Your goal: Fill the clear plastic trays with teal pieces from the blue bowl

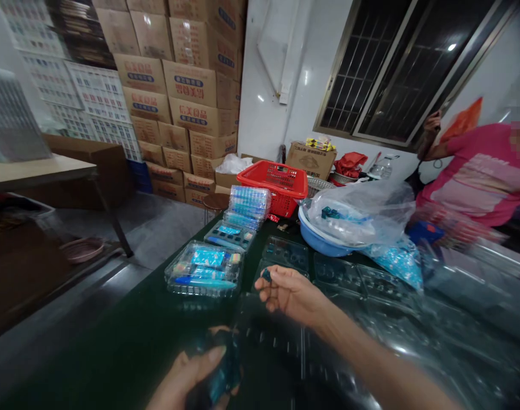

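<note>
My right hand [292, 293] pinches a small dark teal piece [265, 274] between thumb and fingers, above the clear plastic trays [285, 253] laid out on the dark green table. Low in the view, my left hand [192, 373] is closed around a bunch of dark teal pieces [226, 367], smeared by motion, so their kind is unclear. Left of my right hand lies a filled clear plastic box [206, 270] with a blue pen and light blue patterned items inside. Behind it sits another filled tray [229, 234], then a stack of filled boxes [249, 206].
A red plastic basket [281, 188] stands at the table's far end. Beside it, a blue basin [322, 242] holds a plastic bag with teal pieces. At the right is a person in a pink shirt [482, 171]. Stacked cartons [200, 91] line the back wall.
</note>
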The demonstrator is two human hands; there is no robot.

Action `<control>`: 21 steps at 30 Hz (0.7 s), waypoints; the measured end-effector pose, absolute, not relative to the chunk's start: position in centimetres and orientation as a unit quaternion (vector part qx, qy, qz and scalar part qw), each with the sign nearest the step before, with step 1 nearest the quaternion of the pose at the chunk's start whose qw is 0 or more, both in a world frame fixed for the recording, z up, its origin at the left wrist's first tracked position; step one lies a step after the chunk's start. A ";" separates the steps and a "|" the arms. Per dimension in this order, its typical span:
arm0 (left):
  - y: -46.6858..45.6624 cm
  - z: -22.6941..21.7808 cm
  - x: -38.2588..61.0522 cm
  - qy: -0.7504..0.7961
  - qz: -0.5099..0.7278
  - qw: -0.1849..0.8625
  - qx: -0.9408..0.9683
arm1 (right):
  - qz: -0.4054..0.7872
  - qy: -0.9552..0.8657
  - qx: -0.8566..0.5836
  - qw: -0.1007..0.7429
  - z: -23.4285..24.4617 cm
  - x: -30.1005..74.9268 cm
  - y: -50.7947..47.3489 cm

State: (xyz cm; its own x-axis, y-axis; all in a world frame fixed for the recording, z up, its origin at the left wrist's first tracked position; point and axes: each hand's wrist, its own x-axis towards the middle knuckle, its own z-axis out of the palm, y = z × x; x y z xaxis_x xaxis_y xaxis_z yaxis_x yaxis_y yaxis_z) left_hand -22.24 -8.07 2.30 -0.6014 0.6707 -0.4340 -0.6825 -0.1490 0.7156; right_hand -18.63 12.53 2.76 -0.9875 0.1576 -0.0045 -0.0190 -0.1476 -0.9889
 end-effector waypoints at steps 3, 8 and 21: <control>-7.9 2.9 -21.6 0.475 0.749 0.463 0.001 | 0.869 -0.493 -0.039 -0.004 3.2 -17.1 10.0; -7.8 3.0 -20.4 0.475 0.751 0.457 0.025 | 0.869 -0.495 -0.023 0.011 3.4 -15.3 8.1; -7.5 4.4 -17.7 0.510 0.733 0.450 0.010 | 0.736 -0.669 -0.055 0.092 5.4 -11.4 6.6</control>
State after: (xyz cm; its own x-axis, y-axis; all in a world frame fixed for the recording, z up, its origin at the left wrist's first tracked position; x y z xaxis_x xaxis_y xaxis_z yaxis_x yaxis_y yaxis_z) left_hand -17.67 -7.46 4.35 -0.5946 0.6696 -0.4451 -0.6499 -0.0743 0.7564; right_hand -11.41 6.61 5.39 -0.9771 0.2086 0.0410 -0.0607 -0.0892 -0.9942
